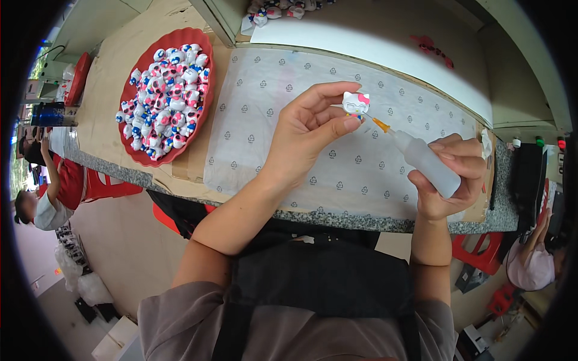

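Between the thumb and fingers of my left hand [313,126] is a small white cat figurine [354,103] with a pink bow and blue on its body. My right hand [454,174] grips a translucent squeeze bottle [424,159] fitted with an orange needle tip [380,124]. The needle points up and left, its thin end at or very near the figurine's lower face; I cannot tell if they touch. Both hands are above a white printed sheet [259,96] on the bench.
To the left stands a red scalloped tray [208,96] heaped with similar figurines [165,99]. More figurines [277,11] lie on the shelf at the back, and small pink-red pieces [433,48] sit at its right. Other people work at far left and far right.
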The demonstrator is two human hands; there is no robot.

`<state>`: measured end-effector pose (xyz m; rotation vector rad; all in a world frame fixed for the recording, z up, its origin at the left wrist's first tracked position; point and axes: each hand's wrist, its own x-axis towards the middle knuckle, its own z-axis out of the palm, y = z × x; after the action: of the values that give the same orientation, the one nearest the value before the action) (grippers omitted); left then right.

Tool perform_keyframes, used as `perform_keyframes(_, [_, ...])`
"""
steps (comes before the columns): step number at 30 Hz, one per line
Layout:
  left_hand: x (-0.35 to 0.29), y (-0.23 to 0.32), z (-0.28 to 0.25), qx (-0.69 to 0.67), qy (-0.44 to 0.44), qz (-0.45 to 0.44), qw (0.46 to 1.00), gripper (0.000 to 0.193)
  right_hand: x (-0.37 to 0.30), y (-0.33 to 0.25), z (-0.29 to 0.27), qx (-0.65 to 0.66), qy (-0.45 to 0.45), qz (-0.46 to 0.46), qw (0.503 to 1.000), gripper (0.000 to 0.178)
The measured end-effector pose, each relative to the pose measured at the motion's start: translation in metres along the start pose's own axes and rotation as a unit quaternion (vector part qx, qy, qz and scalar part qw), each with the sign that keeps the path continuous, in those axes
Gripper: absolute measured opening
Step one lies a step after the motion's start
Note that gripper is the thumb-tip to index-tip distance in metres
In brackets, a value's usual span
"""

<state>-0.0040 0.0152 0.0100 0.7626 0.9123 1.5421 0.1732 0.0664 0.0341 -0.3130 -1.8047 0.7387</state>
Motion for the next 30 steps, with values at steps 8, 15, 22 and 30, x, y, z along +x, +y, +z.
perform_keyframes(8, [-0.0014,-0.0001,0.0006,0.005,-0.012,-0.011,1.0,0.038,-0.0009,0.0001,0.0024,0.0,-0.003,-0.017,1.0,0.046])
perform_keyframes(15, [-0.0015,-0.0018,0.0008,0.002,-0.012,-0.011,1.0,0.038,-0.0036,-0.0027,0.002,-0.01,-0.006,0.005,1.0,0.042])
perform_keyframes(22, [-0.0007,-0.0019,-0.0006,-0.014,-0.019,-0.021,1.0,0.038,-0.0009,0.0007,0.0001,-0.017,-0.006,-0.02,1.0,0.045])
perform_keyframes(30, [-0.0004,-0.0017,0.0,-0.013,-0.019,-0.031,0.999,0.039,-0.0026,0.0012,0.0014,-0.004,0.0,-0.024,1.0,0.047])
